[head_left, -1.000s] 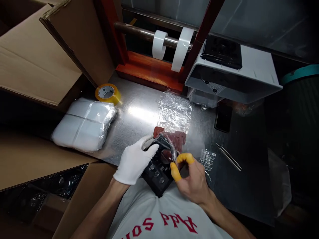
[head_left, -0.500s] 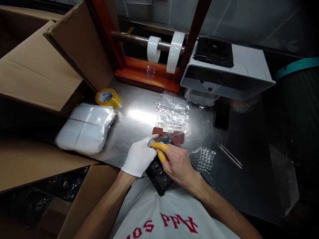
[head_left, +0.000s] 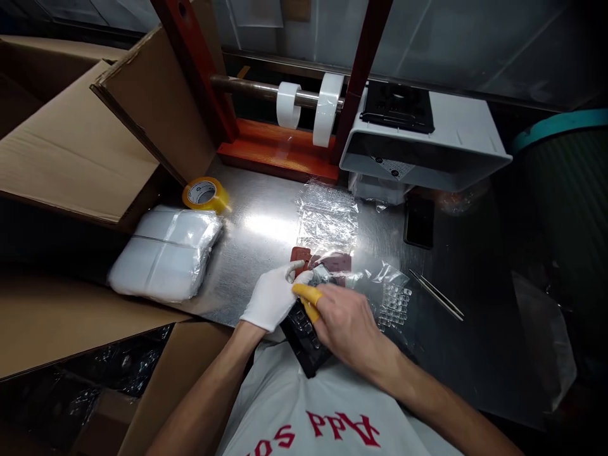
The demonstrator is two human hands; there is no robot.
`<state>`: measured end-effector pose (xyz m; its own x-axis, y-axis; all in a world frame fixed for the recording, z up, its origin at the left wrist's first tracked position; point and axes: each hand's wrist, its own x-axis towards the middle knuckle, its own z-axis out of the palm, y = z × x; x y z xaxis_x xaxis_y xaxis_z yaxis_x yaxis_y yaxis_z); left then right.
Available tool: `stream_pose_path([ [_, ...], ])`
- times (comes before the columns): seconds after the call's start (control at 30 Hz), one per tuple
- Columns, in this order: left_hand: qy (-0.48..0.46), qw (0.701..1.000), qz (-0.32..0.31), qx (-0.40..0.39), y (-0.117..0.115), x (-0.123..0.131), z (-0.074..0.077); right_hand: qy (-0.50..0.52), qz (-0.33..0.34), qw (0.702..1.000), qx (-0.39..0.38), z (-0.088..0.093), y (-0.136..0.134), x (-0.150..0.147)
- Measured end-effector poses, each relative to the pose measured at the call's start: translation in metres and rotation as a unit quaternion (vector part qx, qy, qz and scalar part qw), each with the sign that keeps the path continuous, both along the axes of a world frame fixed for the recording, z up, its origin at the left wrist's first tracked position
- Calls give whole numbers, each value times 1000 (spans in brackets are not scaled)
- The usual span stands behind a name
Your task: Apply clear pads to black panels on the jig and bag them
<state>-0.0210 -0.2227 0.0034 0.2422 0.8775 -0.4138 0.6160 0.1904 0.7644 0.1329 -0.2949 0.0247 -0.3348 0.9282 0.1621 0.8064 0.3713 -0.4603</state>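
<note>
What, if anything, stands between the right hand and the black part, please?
Nothing visible does: the right hand is over the black part, its yellow-covered fingertips close beside the gloved left hand. Actual contact is hidden.

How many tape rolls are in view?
3: a yellow roll on the table; a left white roll and a right white roll on the rod. The boxes could hide more.
</note>
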Motion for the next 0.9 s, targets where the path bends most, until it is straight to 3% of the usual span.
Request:
stream_pose_path([
  [0.1,-4,1000,18,5,-5,-10,-4,-28,-2,1000,1,-3,-19,10],
  [0.3,-18,992,115,51,-7,-20,-5,-49,-140,989,20,-22,-23,37],
  [0.43,-52,975,197,86,-1,-21,-13,36,-86,994,56,-36,-31,34],
  [0.53,-82,966,220,108,3,-20,-16,116,-40,989,83,-44,-37,28],
  [0.67,-125,959,214,134,11,-19,-6,254,-27,966,-31,-53,-39,25],
  [0.73,-127,961,200,146,15,-20,4,396,-117,905,-107,-58,-39,23],
  [0.8,-117,964,187,151,18,-20,14,559,-199,784,-180,-62,-38,19],
  [0.87,-112,969,167,141,19,-16,21,676,-196,657,-271,-63,-36,13],
  [0.9,-119,973,152,126,20,-13,24,705,-169,610,-319,-62,-34,9],
])
